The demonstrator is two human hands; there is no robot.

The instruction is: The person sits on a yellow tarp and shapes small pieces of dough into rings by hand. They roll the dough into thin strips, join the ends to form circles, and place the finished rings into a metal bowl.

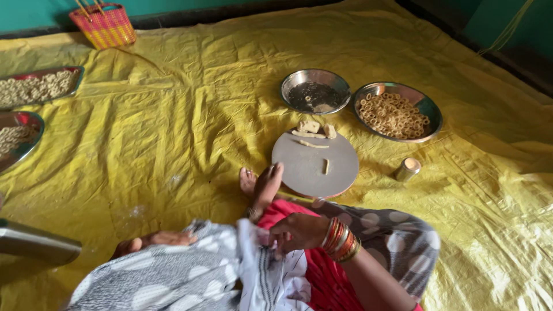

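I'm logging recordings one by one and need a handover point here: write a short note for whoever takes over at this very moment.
Right hand, bangles on the wrist, pinches the white striped cloth at the lap. Left hand is not clearly in view.

Round grey flat board lies in front of the feet, with a few rolled dough sticks and small dough lumps at its far edge and one short piece near the middle.

Done: round steel plate of shaped dough rings at far right is well filled.

Left: the dough on the board is not yet shaped. The dark steel plate holds almost nothing.
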